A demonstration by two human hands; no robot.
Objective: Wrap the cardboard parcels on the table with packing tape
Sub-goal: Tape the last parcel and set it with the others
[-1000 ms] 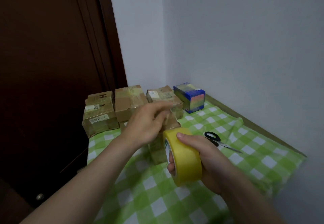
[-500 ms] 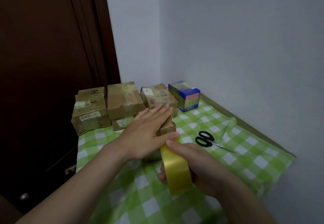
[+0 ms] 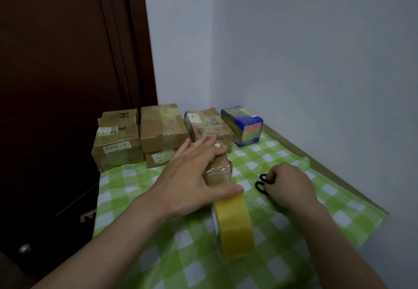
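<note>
Head view: left hand lies flat on top of a small cardboard parcel mid-table, fingers straight and pressing down. The thumb is stretched out along the parcel's near edge, touching the top of the tape roll. The yellow roll stands on edge on the green checked tablecloth, right against the parcel's near end, with no hand on its sides. Right hand is to the right of the parcel, fingers curled round the black handles of the scissors; blades hidden under the hand.

Back row by the wall: a left parcel with labels, a middle parcel stacked on a smaller box, a right parcel and a blue box in the corner. Dark brown door on the left.
</note>
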